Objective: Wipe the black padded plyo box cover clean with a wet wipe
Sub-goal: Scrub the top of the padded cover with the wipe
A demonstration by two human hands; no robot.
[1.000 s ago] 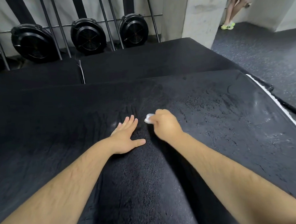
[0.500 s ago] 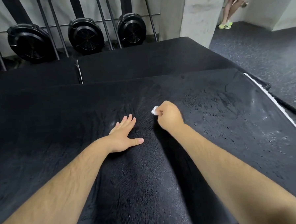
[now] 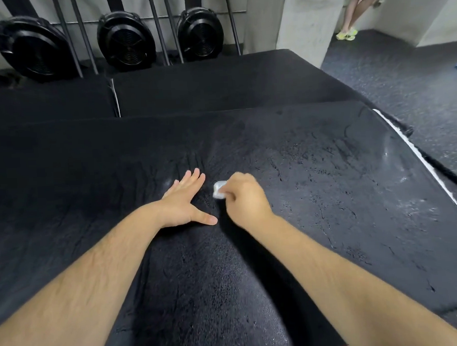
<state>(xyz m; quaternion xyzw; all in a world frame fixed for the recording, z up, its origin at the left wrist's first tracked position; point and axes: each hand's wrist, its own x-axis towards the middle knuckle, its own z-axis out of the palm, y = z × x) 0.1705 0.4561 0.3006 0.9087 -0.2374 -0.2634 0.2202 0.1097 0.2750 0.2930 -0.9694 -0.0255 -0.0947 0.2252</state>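
Now | cover (image 3: 329, 194): black, cracked, glossy | wipe (image 3: 219, 189): small white wad

A gym. Across the middle and bottom, a big black padded box (image 3: 316, 194), wide and soft-looking, with a cracked top. Just behind it, two more black padded boxes (image 3: 217, 86), side by side. Along the top left, three round black fan wheels (image 3: 126, 40) with grilles, like the ones on workout machines, set among thin metal bars (image 3: 159, 31). On the right, a dark speckled rubber floor (image 3: 416, 89). Near the top, right of the middle, a thick grey concrete pillar (image 3: 306, 18). In the top right corner, the legs of a person (image 3: 354, 10) in short black shorts and bright yellow-green sports shoes (image 3: 347, 35).
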